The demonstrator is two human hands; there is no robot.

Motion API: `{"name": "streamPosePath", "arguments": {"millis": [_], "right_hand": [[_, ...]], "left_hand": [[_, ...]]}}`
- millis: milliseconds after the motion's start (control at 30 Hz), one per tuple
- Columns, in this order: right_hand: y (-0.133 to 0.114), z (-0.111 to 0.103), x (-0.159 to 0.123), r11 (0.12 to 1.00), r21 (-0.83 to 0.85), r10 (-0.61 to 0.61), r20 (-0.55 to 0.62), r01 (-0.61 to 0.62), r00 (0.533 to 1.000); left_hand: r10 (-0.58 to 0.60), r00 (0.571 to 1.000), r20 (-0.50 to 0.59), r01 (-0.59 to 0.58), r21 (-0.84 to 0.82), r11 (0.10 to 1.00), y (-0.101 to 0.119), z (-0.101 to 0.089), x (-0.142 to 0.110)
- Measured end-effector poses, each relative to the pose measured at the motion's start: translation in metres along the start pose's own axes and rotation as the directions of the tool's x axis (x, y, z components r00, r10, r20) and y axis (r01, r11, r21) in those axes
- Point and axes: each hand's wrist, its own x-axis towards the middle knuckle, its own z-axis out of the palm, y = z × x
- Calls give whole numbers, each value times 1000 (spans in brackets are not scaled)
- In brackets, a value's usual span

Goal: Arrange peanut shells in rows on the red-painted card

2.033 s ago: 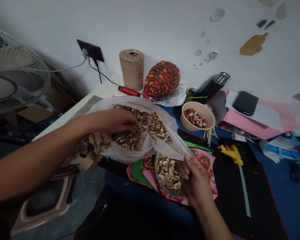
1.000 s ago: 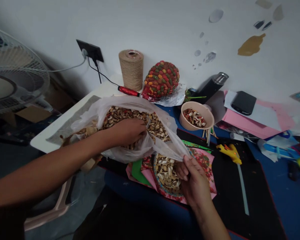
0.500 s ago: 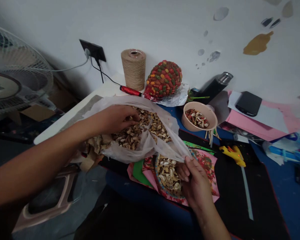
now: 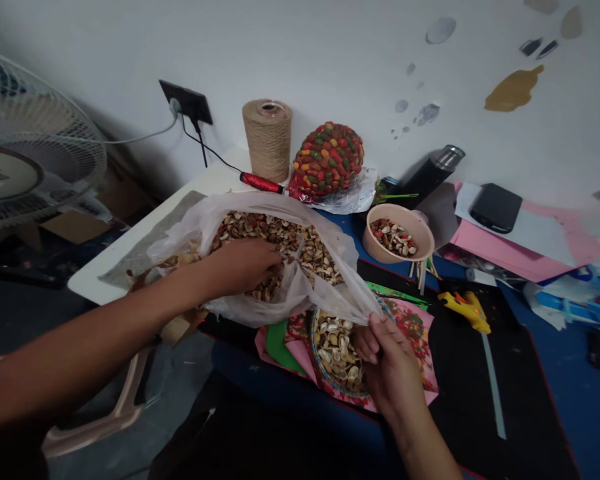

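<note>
A translucent plastic bag (image 4: 325, 293) lies spread open on the table, full of brown nut shells (image 4: 305, 240). Inside it, my left hand (image 4: 247, 263) rests knuckles up, its fingers curled down among the shells; the fingertips are hidden. My right hand (image 4: 393, 357) pinches the bag's near right edge between thumb and fingers, pulling a fold taut. Directly under that hand sits a round piece (image 4: 336, 350) with a blue-edged rim, its face covered in pale shells. Red-patterned pink cloth or paper (image 4: 415, 327) is spread beneath it.
A pink bowl (image 4: 374, 248) of shells stands behind the bag. A yellow glue gun (image 4: 463, 308) lies on the black mat (image 4: 460, 393) at right. At the back are a twine spool (image 4: 267, 143), a multicoloured bumpy ball (image 4: 330, 160) and a thermos (image 4: 433, 173). A fan (image 4: 35, 147) stands left.
My left hand has moved toward me and lower into the shells, uncovering the shells behind it. The right hand keeps its hold on the bag edge.
</note>
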Motion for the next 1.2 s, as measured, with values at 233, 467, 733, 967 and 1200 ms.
{"name": "streamPosePath", "arguments": {"millis": [233,467,733,967,1200], "right_hand": [[-2,3,1,1000,-26,-9,10,10,1000],[-4,9,0,999,-47,-8,21,9,1000],[-19,15,0,998,-52,-24,18,25,1000],[-17,13,0,999,-43,-19,16,20,1000],[-17,15,-1,996,-83,-34,39,37,999]], "left_hand": [[-84,994,-71,78,-91,993,-1,-13,-8],[151,982,-112,-170,-185,968,63,-29,-9],[449,880,-153,-464,-85,882,121,-11,13],[12,996,-85,-28,-186,982,42,-32,14],[-297,955,18,297,-40,954,-54,-24,20]]}}
